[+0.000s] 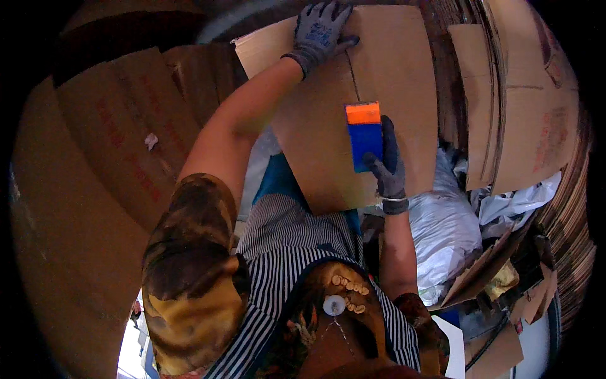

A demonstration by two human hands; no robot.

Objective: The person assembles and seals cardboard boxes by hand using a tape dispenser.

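A large brown cardboard sheet (312, 137) leans in front of my body and legs. My left hand (319, 33), in a grey knit glove, rests with fingers spread on its upper part, near the far edge. A flat blue block with an orange end band (366, 142) lies against the sheet. Gripped around its lower right side is my right hand (390, 163), also gloved in grey. From the orange end, a thin dark line (352, 73) runs up the sheet towards my left hand; whether it is a cut or a crease, I cannot tell.
Stacked cardboard (530, 94) stands at the right, with more layered edges (573, 237) beyond it. Below are a white plastic bag (440, 227) and an open carton (478, 270) holding scraps. Large printed cardboard panels (128, 123) fill the left side.
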